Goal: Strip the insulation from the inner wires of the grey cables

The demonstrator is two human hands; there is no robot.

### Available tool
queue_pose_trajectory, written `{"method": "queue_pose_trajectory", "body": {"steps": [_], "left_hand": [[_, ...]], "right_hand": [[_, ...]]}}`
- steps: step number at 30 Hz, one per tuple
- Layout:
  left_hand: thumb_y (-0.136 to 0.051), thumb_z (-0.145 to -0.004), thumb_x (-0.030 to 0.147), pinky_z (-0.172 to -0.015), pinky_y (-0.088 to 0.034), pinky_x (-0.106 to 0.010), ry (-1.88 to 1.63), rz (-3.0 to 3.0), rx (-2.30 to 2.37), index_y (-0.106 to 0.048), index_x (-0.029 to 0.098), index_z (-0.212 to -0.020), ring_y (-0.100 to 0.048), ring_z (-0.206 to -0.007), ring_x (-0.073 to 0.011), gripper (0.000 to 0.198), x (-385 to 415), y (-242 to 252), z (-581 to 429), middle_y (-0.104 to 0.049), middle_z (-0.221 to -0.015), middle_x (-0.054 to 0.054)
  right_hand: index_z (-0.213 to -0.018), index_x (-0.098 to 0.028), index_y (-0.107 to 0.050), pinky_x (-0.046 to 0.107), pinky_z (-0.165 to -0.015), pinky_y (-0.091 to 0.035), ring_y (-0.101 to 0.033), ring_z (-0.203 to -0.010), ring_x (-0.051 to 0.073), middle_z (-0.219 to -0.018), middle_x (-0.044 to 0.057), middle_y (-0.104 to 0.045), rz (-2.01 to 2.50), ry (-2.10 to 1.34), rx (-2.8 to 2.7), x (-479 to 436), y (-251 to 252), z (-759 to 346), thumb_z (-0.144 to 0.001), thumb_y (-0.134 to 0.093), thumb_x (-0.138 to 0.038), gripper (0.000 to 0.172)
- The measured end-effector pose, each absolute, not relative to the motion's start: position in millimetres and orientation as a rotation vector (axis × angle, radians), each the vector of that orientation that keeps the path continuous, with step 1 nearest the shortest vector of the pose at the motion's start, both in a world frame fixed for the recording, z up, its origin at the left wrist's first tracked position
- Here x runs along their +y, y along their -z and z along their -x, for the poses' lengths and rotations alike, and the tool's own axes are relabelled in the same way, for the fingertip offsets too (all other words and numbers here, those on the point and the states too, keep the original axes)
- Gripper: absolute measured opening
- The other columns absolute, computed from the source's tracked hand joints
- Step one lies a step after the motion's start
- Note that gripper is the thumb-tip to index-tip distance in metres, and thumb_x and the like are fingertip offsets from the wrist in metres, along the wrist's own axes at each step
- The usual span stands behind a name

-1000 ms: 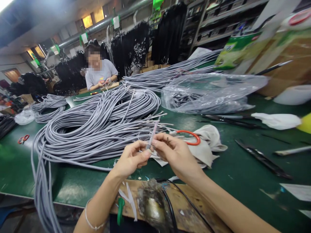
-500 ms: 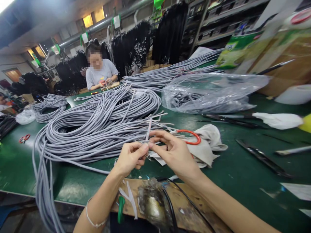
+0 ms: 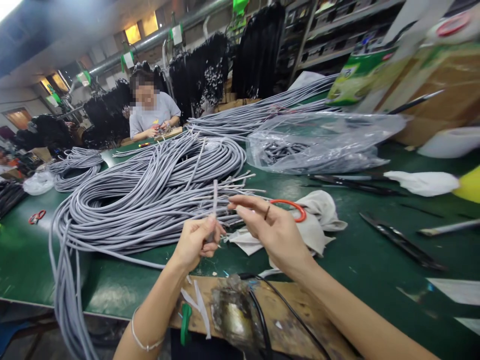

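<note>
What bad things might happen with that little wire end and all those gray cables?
The left hand pinches one thin cable end upright; it might slip back among the gray cables and be hard to find. The right hand hovers just apart from it, close to the red-handled scissors on the cloth, so a finger might brush the blades.

Cable coil (image 3: pixel 150 195) left of bag (image 3: pixel 318 145)

No readable text showing anywhere; print on green box (image 3: pixel 356 75) at far right blurring out, illegible.
</note>
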State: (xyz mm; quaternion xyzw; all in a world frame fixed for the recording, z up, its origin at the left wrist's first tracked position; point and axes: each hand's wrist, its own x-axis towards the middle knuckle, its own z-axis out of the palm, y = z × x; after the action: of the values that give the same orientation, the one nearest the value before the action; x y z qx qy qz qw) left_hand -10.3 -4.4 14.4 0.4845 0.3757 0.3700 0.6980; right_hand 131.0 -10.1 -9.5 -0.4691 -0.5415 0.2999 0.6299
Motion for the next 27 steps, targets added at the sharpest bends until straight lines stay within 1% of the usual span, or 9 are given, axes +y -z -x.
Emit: {"method": "queue_pose_trajectory", "body": {"steps": [2,4,7,10,13,15,18,21,27], "left_hand": [[-0.068,-0.056,0.066,-0.034,-0.009,-0.015,-0.76,-1.088,0.863,-0.049,0.012,-0.058,-0.024,-0.034,0.0014,0.057,-5,-12,9,-0.042,-0.051,0.005],[-0.066,-0.058,0.065,-0.034,-0.011,-0.016,-0.72,-1.079,0.873,-0.05,0.013,-0.061,-0.026,-0.035,0.0001,0.055,-4,-10,9,-0.044,-0.052,0.005],[-0.065,-0.06,0.055,-0.036,-0.02,-0.017,-0.704,-1.115,0.854,-0.053,0.013,-0.063,-0.031,-0.038,-0.0025,0.044,-2,-10,10,-0.046,-0.052,0.004],[-0.066,-0.06,0.039,-0.041,-0.031,-0.02,-0.756,-1.354,0.943,-0.055,0.013,-0.059,-0.038,-0.04,-0.0056,0.029,-1,-10,12,-0.044,-0.049,0.004],[-0.066,-0.062,0.024,-0.047,-0.038,-0.022,-0.954,-1.629,1.14,-0.059,0.013,-0.059,-0.047,-0.049,-0.009,0.013,-1,-8,13,-0.05,-0.058,0.001],[-0.066,-0.064,0.017,-0.052,-0.04,-0.022,-1.088,-1.795,1.254,-0.064,0.014,-0.062,-0.051,-0.058,-0.011,0.004,-3,-5,13,-0.054,-0.065,0.0],[-0.064,-0.068,0.011,-0.053,-0.041,-0.022,-1.199,-2.02,1.321,-0.069,0.015,-0.066,-0.052,-0.062,-0.0118,0.006,-5,-1,12,-0.054,-0.067,-0.001],[-0.063,-0.07,0.008,-0.052,-0.04,-0.022,-1.248,-2.124,1.328,-0.07,0.015,-0.07,-0.052,-0.061,-0.0119,0.01,-7,3,11,-0.054,-0.068,-0.002],[-0.065,-0.068,0.009,-0.052,-0.041,-0.022,-1.214,-1.998,1.351,-0.07,0.013,-0.067,-0.051,-0.058,-0.0112,0.006,-8,1,10,-0.055,-0.064,-0.001]], "right_hand": [[-0.099,-0.016,-0.066,0.021,-0.033,-0.027,-0.035,-0.036,0.004,-0.082,0.005,-0.069,1.041,-0.789,-1.297,-16,2,-130,-0.069,-0.062,-0.037,0.036],[-0.092,-0.016,-0.068,0.021,-0.031,-0.025,-0.032,-0.033,0.004,-0.072,0.003,-0.068,1.05,-0.827,-1.345,-20,-2,-129,-0.065,-0.067,-0.037,0.034],[-0.066,-0.018,-0.067,0.022,-0.036,-0.035,-0.046,-0.038,0.01,-0.054,0.001,-0.064,1.082,-0.665,-1.408,-20,-1,-130,-0.067,-0.067,-0.04,0.022],[-0.057,-0.022,-0.064,0.024,-0.042,-0.04,-0.054,-0.043,0.013,-0.051,0.001,-0.064,1.134,-0.37,-1.471,-20,3,-134,-0.074,-0.064,-0.037,0.023],[-0.065,-0.023,-0.066,0.024,-0.044,-0.041,-0.053,-0.042,0.012,-0.056,0.0,-0.066,1.13,-0.138,-1.516,-20,7,-137,-0.078,-0.062,-0.031,0.015],[-0.083,-0.023,-0.068,0.024,-0.044,-0.042,-0.053,-0.041,0.012,-0.06,0.0,-0.067,1.116,-0.085,-1.573,-19,10,-136,-0.079,-0.062,-0.03,0.01],[-0.1,-0.02,-0.067,0.024,-0.048,-0.047,-0.06,-0.046,0.014,-0.064,0.001,-0.07,1.09,0.005,-1.688,-17,16,-134,-0.083,-0.058,-0.028,0.021],[-0.091,-0.02,-0.07,0.024,-0.053,-0.05,-0.067,-0.056,0.016,-0.073,0.004,-0.073,1.024,0.192,-1.76,-16,20,-133,-0.086,-0.053,-0.022,0.018],[-0.087,-0.02,-0.07,0.021,-0.052,-0.052,-0.069,-0.06,0.014,-0.072,0.005,-0.073,0.842,0.492,-1.814,-26,14,-128,-0.085,-0.044,-0.004,0.03]]}}
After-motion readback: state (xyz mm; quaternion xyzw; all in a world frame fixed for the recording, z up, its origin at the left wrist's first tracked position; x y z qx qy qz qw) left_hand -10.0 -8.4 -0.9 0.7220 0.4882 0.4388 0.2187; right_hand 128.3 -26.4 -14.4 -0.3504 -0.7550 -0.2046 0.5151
